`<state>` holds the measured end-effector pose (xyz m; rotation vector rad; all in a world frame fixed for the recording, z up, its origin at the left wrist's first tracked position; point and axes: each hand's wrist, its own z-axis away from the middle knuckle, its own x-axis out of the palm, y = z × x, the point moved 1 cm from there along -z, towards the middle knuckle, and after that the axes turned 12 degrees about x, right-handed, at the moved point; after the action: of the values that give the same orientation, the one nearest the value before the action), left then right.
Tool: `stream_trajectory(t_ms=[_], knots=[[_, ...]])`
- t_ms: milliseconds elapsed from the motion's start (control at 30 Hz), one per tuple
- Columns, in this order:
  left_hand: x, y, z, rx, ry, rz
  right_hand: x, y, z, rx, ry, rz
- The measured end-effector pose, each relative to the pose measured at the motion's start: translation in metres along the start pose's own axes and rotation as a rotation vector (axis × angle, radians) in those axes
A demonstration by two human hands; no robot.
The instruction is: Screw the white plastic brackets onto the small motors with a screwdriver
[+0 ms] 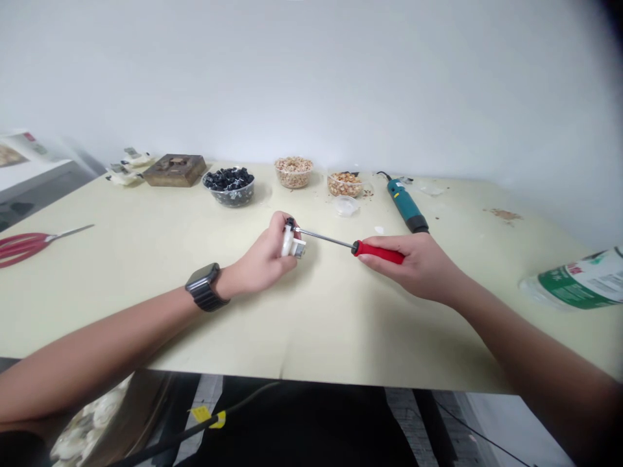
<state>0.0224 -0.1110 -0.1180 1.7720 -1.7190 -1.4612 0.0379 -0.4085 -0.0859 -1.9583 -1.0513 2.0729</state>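
My left hand, with a dark watch on its wrist, is closed around a small white plastic part. A black piece sits at the top of that part, and a grey block shows on its right side. In my right hand is a screwdriver with a red handle and a long metal shaft. Its tip points left and meets the part near the black piece; whether it sits in a screw is too small to tell. Both hands are above the pale table.
Along the back stand a metal block, a tub of black pieces and two tubs of small screws. A teal electric screwdriver lies right of them. Red scissors lie left, a green-white bottle right.
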Motion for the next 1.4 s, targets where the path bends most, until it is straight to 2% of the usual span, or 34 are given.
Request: stream_trajectory(t_ms=[333, 467, 600, 733, 833, 1067, 1400], knots=[[0.002, -0.005, 0.003, 0.105, -0.007, -0.080, -0.003, 0.006, -0.005, 0.041, -0.065, -0.082], [0.002, -0.003, 0.001, 0.047, -0.032, -0.035, -0.007, 0.003, -0.005, 0.047, -0.090, -0.001], [0.001, -0.003, -0.002, -0.080, -0.010, 0.059, -0.007, 0.000, -0.002, 0.039, 0.033, 0.087], [0.001, -0.005, -0.002, -0.192, 0.018, 0.181, 0.000, -0.003, 0.004, -0.170, 0.220, 0.296], [-0.001, -0.006, -0.001, -0.196, 0.008, 0.194, 0.005, -0.003, 0.007, -0.241, 0.287, 0.419], [-0.005, -0.008, 0.000, -0.139, -0.090, 0.059, 0.004, 0.002, 0.004, -0.201, 0.146, 0.235], [-0.004, -0.009, 0.000, -0.076, -0.096, 0.013, 0.002, 0.001, -0.001, -0.085, 0.015, 0.085]])
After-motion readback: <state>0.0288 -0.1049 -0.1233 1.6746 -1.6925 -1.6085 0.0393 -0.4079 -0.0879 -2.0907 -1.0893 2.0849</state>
